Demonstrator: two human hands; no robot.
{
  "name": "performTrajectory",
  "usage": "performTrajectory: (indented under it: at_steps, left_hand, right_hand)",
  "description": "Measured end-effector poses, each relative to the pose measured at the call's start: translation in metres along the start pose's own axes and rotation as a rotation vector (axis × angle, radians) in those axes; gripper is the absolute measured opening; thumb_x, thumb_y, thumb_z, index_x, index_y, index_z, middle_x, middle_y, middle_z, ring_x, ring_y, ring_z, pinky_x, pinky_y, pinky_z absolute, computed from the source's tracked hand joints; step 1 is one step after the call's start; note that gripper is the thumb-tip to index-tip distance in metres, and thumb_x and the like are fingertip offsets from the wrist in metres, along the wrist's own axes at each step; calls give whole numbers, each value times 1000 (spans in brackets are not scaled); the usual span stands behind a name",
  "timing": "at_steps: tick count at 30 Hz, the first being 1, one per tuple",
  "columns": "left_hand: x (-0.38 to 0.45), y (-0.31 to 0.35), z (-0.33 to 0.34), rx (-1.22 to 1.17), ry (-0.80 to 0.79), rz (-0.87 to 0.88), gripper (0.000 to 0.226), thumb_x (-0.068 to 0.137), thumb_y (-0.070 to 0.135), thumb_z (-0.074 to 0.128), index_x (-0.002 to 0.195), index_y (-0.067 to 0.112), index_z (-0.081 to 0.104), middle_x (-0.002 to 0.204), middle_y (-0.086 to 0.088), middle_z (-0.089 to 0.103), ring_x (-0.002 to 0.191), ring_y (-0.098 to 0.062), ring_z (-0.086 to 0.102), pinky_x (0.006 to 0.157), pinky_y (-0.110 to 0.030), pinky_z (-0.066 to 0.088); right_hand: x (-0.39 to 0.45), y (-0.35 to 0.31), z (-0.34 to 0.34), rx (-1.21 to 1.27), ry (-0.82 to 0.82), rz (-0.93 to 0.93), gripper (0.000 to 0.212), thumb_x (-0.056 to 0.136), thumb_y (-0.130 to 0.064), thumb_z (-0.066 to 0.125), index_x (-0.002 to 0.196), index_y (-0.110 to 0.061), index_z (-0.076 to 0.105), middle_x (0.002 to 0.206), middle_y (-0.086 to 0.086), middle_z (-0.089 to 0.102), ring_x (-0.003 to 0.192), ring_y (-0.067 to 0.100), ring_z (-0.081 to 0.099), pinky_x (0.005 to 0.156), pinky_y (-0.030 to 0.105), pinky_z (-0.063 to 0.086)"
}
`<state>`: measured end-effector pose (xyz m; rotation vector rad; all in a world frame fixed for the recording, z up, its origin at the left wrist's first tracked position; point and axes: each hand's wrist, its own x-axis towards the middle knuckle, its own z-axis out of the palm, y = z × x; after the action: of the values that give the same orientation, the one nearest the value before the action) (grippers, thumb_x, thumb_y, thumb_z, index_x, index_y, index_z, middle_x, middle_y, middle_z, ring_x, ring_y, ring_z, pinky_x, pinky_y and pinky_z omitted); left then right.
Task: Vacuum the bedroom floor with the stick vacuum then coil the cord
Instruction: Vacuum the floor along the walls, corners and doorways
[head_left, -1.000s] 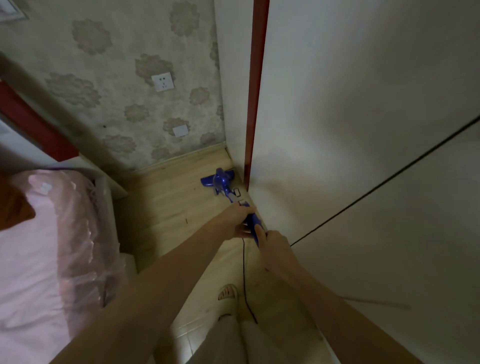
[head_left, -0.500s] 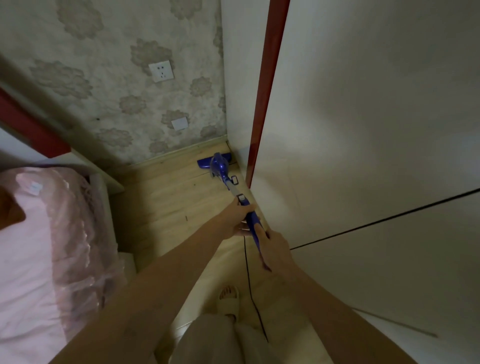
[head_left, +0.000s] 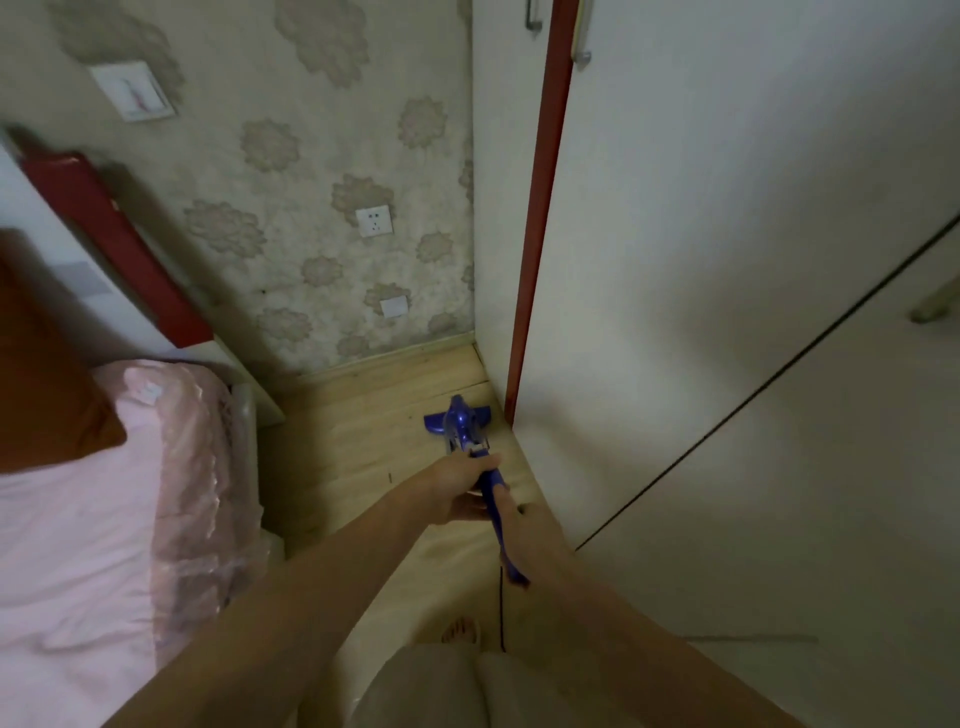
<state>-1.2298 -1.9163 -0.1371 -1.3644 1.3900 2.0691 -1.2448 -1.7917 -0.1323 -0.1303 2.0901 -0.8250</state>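
Note:
The blue stick vacuum (head_left: 460, 423) has its head on the wooden floor (head_left: 363, 441), close to the corner where the wallpapered wall meets the wardrobe. My left hand (head_left: 457, 488) grips the upper shaft of the vacuum. Just behind it, my right hand (head_left: 524, 530) holds the blue handle, thumb lying along its top. A thin black cord (head_left: 502, 608) hangs from the handle end down toward the floor beside my sandalled foot (head_left: 460, 631).
A bed with pink bedding (head_left: 88, 519) fills the left side. White wardrobe doors (head_left: 727, 312) with a red edge strip (head_left: 540, 234) stand on the right. Wall sockets (head_left: 374, 221) sit above the skirting. The floor strip between bed and wardrobe is narrow.
The vacuum head has slid forward along the wardrobe toward the corner of the wall. My view has tilted upward, showing more wall. Both hands keep their grip.

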Motion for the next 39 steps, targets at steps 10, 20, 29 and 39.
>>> performTrajectory:
  at_steps: [10, 20, 29, 39]
  left_hand:
    - [-79, -58, 48, -102, 29, 16, 16, 98, 19, 53, 97, 4, 52, 85, -12, 61, 73, -21, 62, 66, -35, 57]
    - [-110, -84, 26, -191, 3, 3, 22, 97, 23, 56, 101, 1, 56, 88, -17, 66, 70, -23, 68, 54, -32, 59]
    - [-83, -59, -15, -163, 24, 47, 21, 99, 25, 52, 103, 4, 55, 86, -12, 63, 71, -20, 64, 53, -31, 59]
    - [-33, -10, -108, -175, 38, 41, 16, 97, 21, 56, 105, 8, 53, 87, -9, 63, 72, -19, 64, 50, -30, 55]
  right_hand:
    - [-105, 29, -43, 41, -49, 4, 42, 100, -52, 39, 82, -14, 47, 61, 5, 53, 44, 15, 49, 45, 25, 39]
    - [-149, 14, -45, -174, -148, -13, 43, 100, -52, 38, 88, -12, 49, 64, 3, 54, 39, 10, 46, 34, 17, 35]
    - [-119, -14, -8, -47, -66, -25, 42, 99, -52, 42, 85, -14, 54, 66, 7, 61, 43, 16, 53, 44, 27, 43]
    - [-41, -76, 70, -49, -62, -38, 55, 101, -53, 32, 96, -5, 60, 63, 5, 58, 45, 13, 54, 43, 21, 42]
